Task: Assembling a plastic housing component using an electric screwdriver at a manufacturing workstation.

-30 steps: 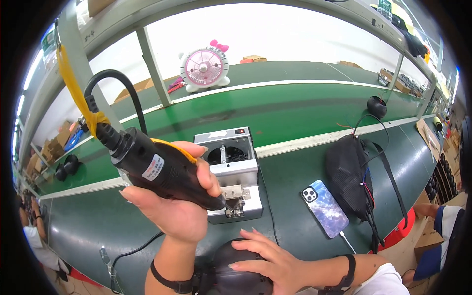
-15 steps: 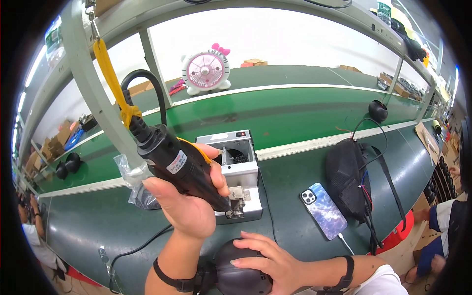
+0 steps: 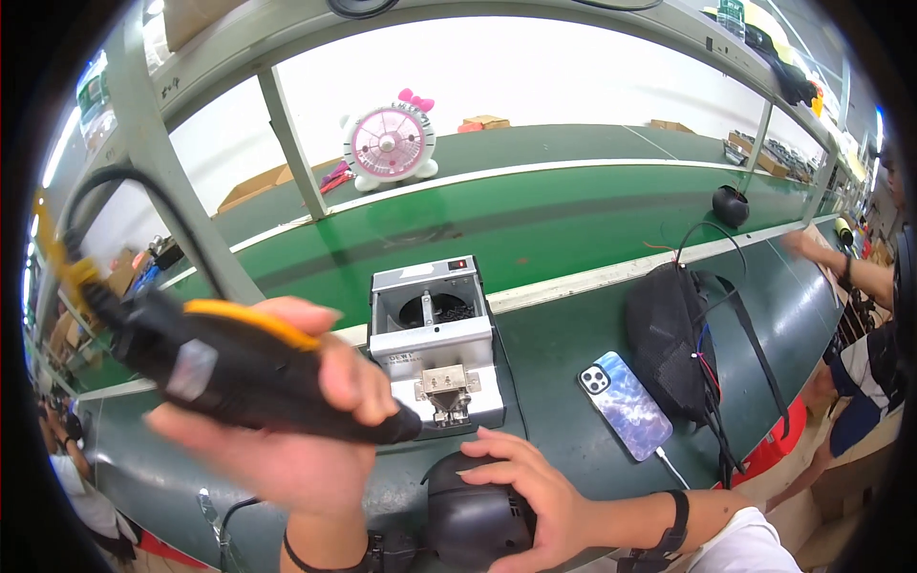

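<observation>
A black electric screwdriver (image 3: 258, 377) with a yellow-orange lever lies in the closed grip of my left hand (image 3: 272, 463). Its body slants toward the right, and the tip end overlaps the lower left of the grey screw feeder (image 3: 406, 358) in the picture. Small dark screws (image 3: 457, 311) are in the feeder's tray. Below, my right hand (image 3: 549, 497) is wrapped over a rounded black plastic housing (image 3: 463, 516), gripping its right side and top. The screwdriver's bit cannot be made out, and my left hand is partly blurred.
A phone (image 3: 626, 406) on a cable and a black mesh bag (image 3: 664, 344) with wires lie to the right. Behind runs a green conveyor (image 3: 564, 205) with a pink-and-white fan (image 3: 389, 143) beyond it. A co-worker's arm (image 3: 850, 272) reaches in at far right.
My left hand has swung the screwdriver left and lower, away from the feeder's front, and it lies flatter. My right hand stays on the housing. A co-worker's arm has come in at right.
</observation>
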Motion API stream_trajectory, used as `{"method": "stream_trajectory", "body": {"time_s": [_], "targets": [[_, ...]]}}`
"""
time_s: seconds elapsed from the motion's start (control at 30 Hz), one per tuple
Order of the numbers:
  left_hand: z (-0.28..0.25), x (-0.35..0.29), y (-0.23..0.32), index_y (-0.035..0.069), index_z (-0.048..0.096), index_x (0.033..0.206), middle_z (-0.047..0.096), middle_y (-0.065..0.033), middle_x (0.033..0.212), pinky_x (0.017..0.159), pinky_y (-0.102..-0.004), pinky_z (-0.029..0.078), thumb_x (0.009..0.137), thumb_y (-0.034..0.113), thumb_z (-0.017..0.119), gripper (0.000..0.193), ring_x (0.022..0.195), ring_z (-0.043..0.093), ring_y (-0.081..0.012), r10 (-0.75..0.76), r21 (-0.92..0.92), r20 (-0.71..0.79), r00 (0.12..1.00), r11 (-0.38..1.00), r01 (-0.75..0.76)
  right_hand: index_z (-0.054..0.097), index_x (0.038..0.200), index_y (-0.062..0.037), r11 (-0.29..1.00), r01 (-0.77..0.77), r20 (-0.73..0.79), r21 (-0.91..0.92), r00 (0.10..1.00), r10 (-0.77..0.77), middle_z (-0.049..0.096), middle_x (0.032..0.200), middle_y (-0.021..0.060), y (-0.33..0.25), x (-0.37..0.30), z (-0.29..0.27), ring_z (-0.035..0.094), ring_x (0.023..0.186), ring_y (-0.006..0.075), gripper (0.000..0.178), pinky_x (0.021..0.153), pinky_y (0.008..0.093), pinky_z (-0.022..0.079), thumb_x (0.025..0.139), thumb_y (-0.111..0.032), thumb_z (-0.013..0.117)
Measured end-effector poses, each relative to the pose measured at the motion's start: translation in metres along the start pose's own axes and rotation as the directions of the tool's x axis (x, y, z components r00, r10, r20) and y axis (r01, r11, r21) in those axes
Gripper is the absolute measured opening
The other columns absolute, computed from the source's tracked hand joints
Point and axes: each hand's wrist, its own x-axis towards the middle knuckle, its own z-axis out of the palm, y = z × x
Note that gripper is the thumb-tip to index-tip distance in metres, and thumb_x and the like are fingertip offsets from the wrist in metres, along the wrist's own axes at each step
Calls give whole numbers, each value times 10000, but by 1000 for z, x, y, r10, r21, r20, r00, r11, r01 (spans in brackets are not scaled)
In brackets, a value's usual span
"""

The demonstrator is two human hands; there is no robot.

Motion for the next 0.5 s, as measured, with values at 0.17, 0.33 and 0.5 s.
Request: {"method": "stream_trajectory", "body": {"time_s": [0.17, 0.33, 0.5], "targets": [[4, -8, 30, 46, 485, 1187, 529, -38, 699, 463, -323, 452, 948, 711, 462, 707, 501, 521, -159, 22, 18, 148, 989, 1000, -25, 541, 1295, -48, 993, -108, -86, 44, 990, 112, 499, 1404, 198, -3, 7, 1, 397, 1398, 389, 655, 1127, 489, 349, 752, -239, 851], [9, -15, 44, 25, 448, 1177, 551, -70, 724, 470, -363, 495, 1015, 533, 489, 535, 505, 542, -177, 26, -44, 278, 960, 999, -14, 551, 1316, -35, 914, -191, -154, 357, 954, 259, 635, 1230, 135, -10, 15, 6, 600, 1205, 302, 583, 1059, 411, 433, 807, -178, 797], [14, -20, 44, 20, 445, 1171, 552, -72, 710, 455, -363, 490, 1014, 534, 490, 540, 491, 542, -181, 25, -64, 250, 968, 998, -9, 707, 1105, -60, 995, -84, -180, 56, 979, 93, 691, 1117, 76, -9, 23, 4, 601, 1199, 306, 272, 1046, 428, 439, 856, -147, 776]]}}
